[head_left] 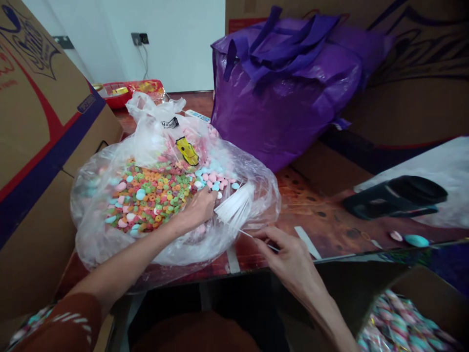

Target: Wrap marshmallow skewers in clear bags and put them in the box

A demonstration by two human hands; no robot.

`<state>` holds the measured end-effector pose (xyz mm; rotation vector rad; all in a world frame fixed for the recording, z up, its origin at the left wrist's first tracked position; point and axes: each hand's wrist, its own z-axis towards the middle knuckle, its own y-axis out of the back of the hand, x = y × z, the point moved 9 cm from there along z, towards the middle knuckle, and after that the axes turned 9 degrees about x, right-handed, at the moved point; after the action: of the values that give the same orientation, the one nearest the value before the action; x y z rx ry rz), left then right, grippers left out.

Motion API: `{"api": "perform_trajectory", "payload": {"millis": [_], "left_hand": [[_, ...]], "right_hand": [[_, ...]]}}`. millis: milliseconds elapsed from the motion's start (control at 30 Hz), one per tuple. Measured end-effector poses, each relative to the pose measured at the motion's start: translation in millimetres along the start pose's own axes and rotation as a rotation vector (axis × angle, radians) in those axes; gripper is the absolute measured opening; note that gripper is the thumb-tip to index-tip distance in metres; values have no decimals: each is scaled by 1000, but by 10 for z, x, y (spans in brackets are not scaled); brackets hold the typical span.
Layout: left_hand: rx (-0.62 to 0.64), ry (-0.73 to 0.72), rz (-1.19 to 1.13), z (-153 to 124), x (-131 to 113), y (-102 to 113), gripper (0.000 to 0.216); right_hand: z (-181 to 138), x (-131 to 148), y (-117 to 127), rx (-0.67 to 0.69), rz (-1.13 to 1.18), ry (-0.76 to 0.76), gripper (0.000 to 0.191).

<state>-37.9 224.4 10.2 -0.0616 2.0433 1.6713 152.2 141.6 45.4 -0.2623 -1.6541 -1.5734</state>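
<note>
A large clear plastic bag [86, 230] lies spread open on the table. In it are small ring-shaped candies [161, 195] in orange, green and yellow, with round pink and blue candies [216, 178] among them. My left hand [200, 208] reaches over the bag, its fingers closed together at the round candies; what they pinch, if anything, is hidden. Beside that hand lies a bundle of thin white strings [234, 208]. My right hand [284, 249], near the table's front edge, pinches one thin white string that runs from the bundle.
A purple bag [278, 107] stands behind, before a large cardboard box. Another box [32, 122] rises at left. On the right a dark tumbler [395, 198] lies on its side near two loose candies [415, 240]. An open box of wrapped candies [399, 322] sits below the edge.
</note>
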Motion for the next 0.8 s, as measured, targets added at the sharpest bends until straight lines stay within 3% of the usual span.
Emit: {"api": "perform_trajectory", "payload": {"millis": [167,300,400,600,700,800], "left_hand": [[25,-24,-157,-140,61,6,13],[93,-68,-66,-229,-40,-62,14],[118,-41,-19,-224,-62,-80,15],[24,-22,-240,-248,-27,-28,5],[-100,-12,-539,-305,77,0,18],[-117,-26,-876,-345,144,-65,33]], "right_hand": [[60,0,-297,102,-220,-57,20],[141,29,-528,220,-417,-177,20],[94,1,-550,241,-472,-210,22],[-132,-125,-368,78,-337,-142,23],[-180,-76,-304,-8,-159,-71,26],[-159,43,-337,-45,10,-6,28]]}}
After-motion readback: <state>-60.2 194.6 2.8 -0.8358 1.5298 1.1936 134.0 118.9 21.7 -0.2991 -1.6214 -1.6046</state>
